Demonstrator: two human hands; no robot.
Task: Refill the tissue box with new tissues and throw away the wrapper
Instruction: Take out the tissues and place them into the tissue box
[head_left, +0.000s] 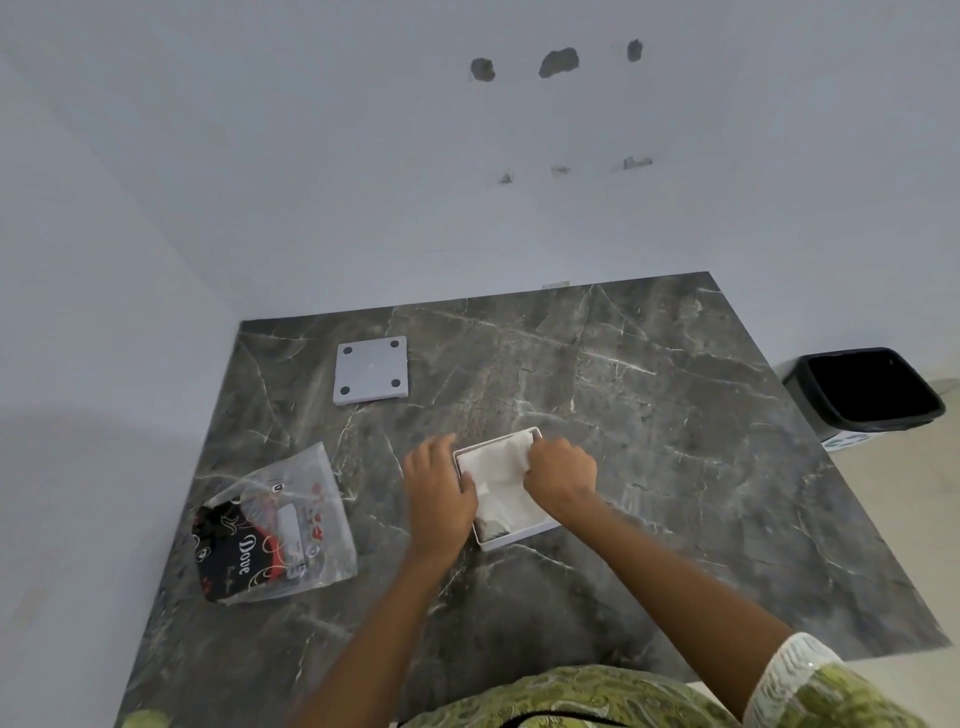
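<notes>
Both hands are pressing the tissues (501, 480) down into the tissue box (519, 538) mid-tabletop: left hand (440, 493) flat, right hand (562, 474) curled on them. The empty wrapper (283, 525) is lying just left, nearer the left hand.

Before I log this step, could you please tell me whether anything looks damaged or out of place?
Yes: the pale wall behind the dark marble table has three rough grey holes, with smaller chipped marks below them.
</notes>
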